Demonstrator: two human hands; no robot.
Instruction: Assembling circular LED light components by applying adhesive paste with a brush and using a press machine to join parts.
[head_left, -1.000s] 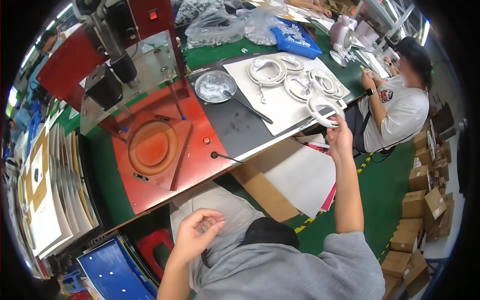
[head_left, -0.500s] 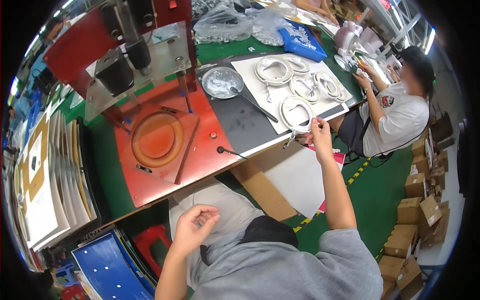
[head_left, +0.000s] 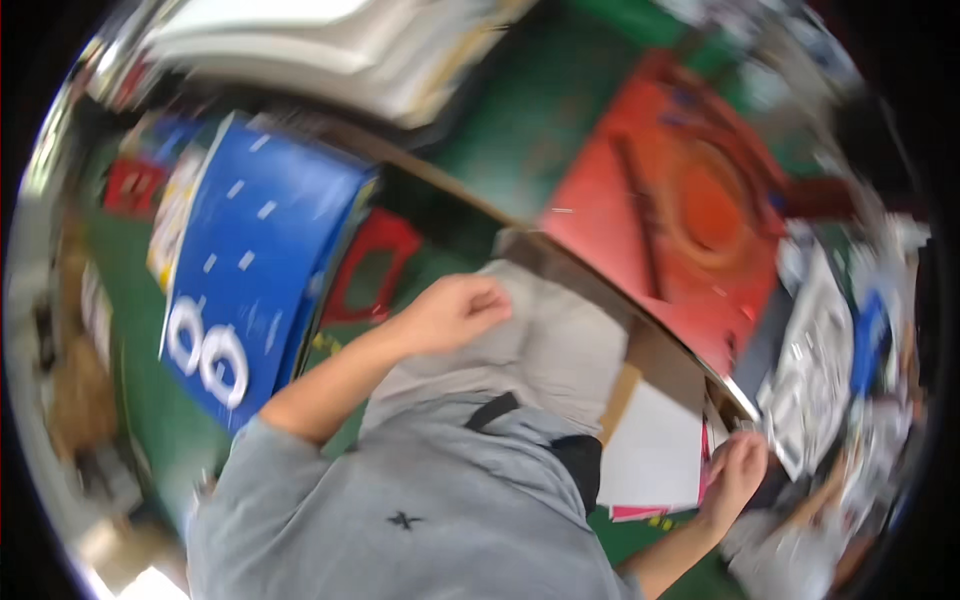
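- White ring, if the right hand [head_left: 735, 470] holds one, is lost in blur at the worktop [head_left: 700, 350] edge, low right.
- Right hand's grip: cannot tell, too smeared.
- Left hand [head_left: 455, 312] is curled into a loose fist over the lap, pinching nothing visible.
- Blue bin [head_left: 250, 260] to the left carries two white rings [head_left: 205, 350].
- Such rings look light and springy; best gripped on the rim, I'd judge.
- Red plate [head_left: 680, 230] lies on the worktop.

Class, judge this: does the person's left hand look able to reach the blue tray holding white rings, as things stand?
Probably yes. The left hand is curled above the lap, and the blue tray stands just to its left with nothing visible between them, though the picture is blurred.
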